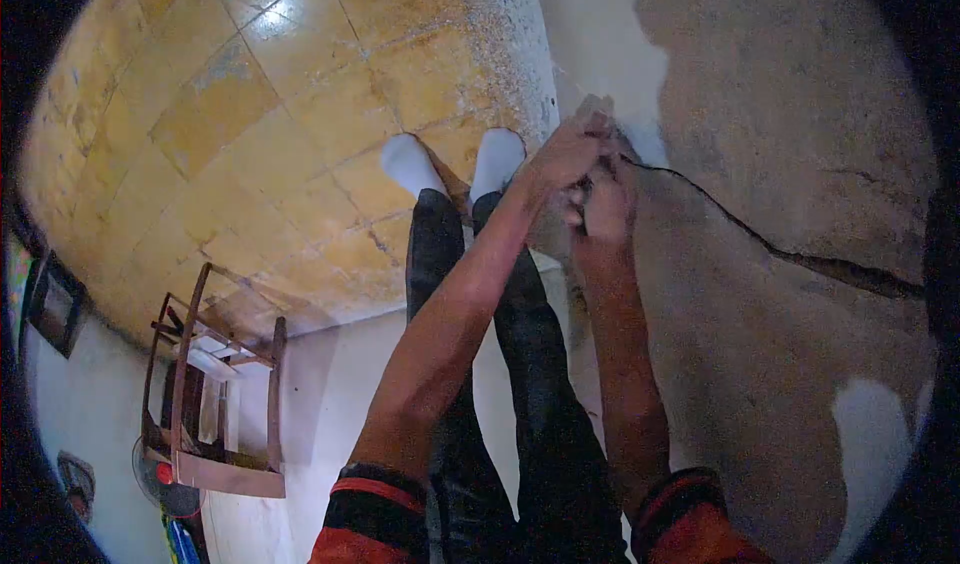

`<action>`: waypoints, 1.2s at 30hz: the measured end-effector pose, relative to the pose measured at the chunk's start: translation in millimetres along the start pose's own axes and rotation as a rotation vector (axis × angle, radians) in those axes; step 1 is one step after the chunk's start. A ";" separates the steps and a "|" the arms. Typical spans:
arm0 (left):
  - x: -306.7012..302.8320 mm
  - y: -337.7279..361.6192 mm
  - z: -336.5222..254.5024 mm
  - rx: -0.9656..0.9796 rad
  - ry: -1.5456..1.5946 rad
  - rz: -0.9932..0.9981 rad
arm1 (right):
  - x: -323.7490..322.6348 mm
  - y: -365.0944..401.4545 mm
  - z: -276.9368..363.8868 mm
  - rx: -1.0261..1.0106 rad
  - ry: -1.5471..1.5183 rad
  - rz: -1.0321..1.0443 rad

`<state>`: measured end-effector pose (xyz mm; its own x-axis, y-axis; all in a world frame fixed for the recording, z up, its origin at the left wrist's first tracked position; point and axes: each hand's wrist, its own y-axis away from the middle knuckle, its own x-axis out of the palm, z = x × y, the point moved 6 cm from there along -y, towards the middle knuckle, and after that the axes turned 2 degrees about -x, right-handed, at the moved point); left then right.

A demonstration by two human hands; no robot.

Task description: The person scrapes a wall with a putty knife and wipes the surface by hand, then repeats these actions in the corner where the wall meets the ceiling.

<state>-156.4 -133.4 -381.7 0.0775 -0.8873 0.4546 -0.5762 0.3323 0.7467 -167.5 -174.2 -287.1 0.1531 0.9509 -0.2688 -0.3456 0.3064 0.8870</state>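
My two hands are close together in front of the wall, just right of the floor's edge. My left hand [575,154] reaches across from the left, its fingers curled and blurred at the tips. Just below it, my right hand [605,204] is closed, with its fingers bent toward the left one. A small dark bit shows between the right fingers, and I cannot tell what the hands hold. Behind them a long dark crack [730,216] runs through the wall [740,364], widening toward the right.
My feet in white socks [497,159] stand on worn yellow floor tiles [290,144]. A wooden chair [230,474] is at the lower left, beside a fan [165,476] with a red centre. A dark-framed object [55,304] is at the far left. Shadows fall across the wall.
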 end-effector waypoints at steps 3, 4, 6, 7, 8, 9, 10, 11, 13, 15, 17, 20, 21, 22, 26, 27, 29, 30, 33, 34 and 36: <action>-3.3 -8.1 -1.1 -0.121 -0.080 0.058 | -3.3 -18.0 -10.4 -0.016 -0.047 -0.011; 2.2 -4.4 2.1 -0.069 -0.011 0.070 | -7.4 -3.5 -5.8 -0.008 0.002 -0.033; 12.3 10.5 7.3 0.040 0.131 0.079 | -12.7 19.5 3.3 -0.006 0.081 -0.044; 14.0 16.1 2.6 0.060 0.098 0.051 | -14.4 28.0 9.6 -0.014 0.109 -0.038; 15.3 20.5 -3.3 0.081 0.062 0.027 | -15.5 31.3 13.3 -0.024 0.133 -0.033; 16.4 18.4 0.5 0.062 0.043 0.016 | -16.5 28.6 12.4 -0.042 0.112 -0.023; 17.4 17.1 2.9 0.044 0.024 0.006 | -18.0 22.9 9.2 -0.060 0.095 -0.010; 13.7 7.1 12.6 -0.006 0.022 0.002 | -16.4 16.1 7.3 -0.082 0.078 0.009; 8.3 4.7 10.7 -0.025 0.016 -0.006 | -13.3 1.9 -1.5 -0.050 0.020 -0.019; 8.0 6.2 -2.6 0.049 0.023 -0.014 | -15.9 -1.6 2.7 -0.076 0.047 -0.016; 13.6 12.8 -2.5 -0.004 0.121 0.022 | -24.1 2.3 1.6 -0.103 0.094 -0.007; 7.7 11.6 3.8 -0.086 0.095 0.068 | -10.6 6.8 -0.8 -0.017 -0.011 -0.041; 6.0 6.6 4.0 -0.102 0.051 0.087 | -11.0 7.0 2.1 -0.028 -0.013 -0.029; 6.2 7.1 -0.9 -0.002 0.042 0.045 | -10.5 7.5 4.2 -0.037 -0.016 -0.011; 2.4 4.5 -5.6 0.133 -0.067 -0.037 | -14.6 6.3 3.3 -0.032 -0.020 0.034; 1.4 2.9 -4.4 0.096 -0.104 -0.031 | -14.3 2.9 -0.8 -0.028 -0.022 0.036; 2.3 -0.3 -7.3 0.046 -0.170 0.023 | -7.7 -9.4 -5.6 -0.032 -0.038 0.043; 1.0 -5.0 -8.3 0.029 -0.208 0.045 | -4.9 -4.8 1.7 -0.026 -0.033 0.040; 4.8 -8.3 -2.4 0.248 -0.222 -0.048 | -5.8 4.5 6.3 -0.008 0.005 0.014; 2.2 -7.8 5.8 0.140 -0.135 -0.010 | -5.5 -3.1 -1.6 -0.010 0.035 0.000; 1.3 -11.6 13.7 -0.061 0.049 0.076 | -11.8 -6.7 -6.1 -0.007 0.056 -0.031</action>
<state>-160.8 -142.9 -396.5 0.0760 -0.8425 0.5333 -0.5311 0.4184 0.7368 -172.6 -187.2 -292.2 0.1118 0.9419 -0.3168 -0.3479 0.3357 0.8754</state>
